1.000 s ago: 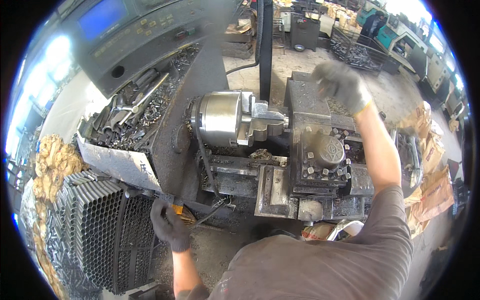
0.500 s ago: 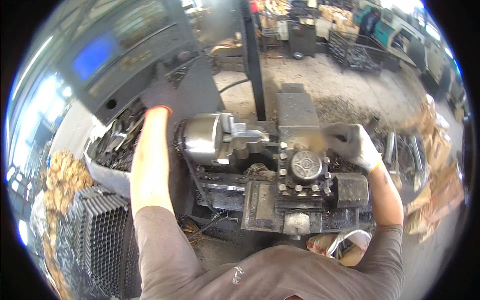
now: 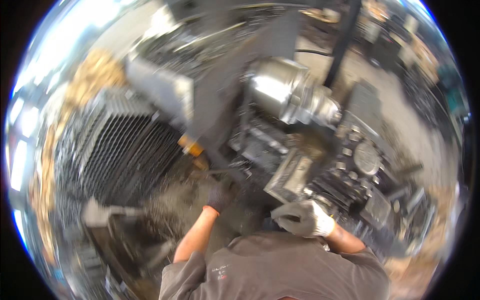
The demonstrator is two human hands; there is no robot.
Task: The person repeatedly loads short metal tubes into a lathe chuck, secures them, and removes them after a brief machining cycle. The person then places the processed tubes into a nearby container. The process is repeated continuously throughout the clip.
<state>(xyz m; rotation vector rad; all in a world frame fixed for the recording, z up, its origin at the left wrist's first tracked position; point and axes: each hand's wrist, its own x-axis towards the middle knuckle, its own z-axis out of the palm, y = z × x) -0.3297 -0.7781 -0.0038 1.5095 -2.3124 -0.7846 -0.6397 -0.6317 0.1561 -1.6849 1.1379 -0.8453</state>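
Observation:
My left hand (image 3: 222, 195), in a dark glove with an orange cuff, is low beside the front of the lathe. A thin bar-like part (image 3: 225, 171) lies just above it; motion smears the fingers, so their grip cannot be told. My right hand (image 3: 302, 218), in a grey-white glove, is in front of the lathe carriage, close to my shirt. Its fingers look curled together, and what they may hold is hidden. The shiny lathe chuck (image 3: 275, 85) stands beyond both hands. Right of it sits the tool post (image 3: 366, 159) with its round cap and several bolts.
A stack of dark tubes (image 3: 120, 135) stands at the left. Above it is a pale-walled chip bin (image 3: 155, 85) with metal scrap. A yellow-orange object (image 3: 190, 145) is near the lathe's left end. Brown sacks (image 3: 97, 72) stand far left. A dark post (image 3: 342, 45) rises behind the chuck.
My view has swung to the left and down, with blur. My left hand has come down from the machine's upper left side. The right hand has dropped from beside the tool post toward my body.

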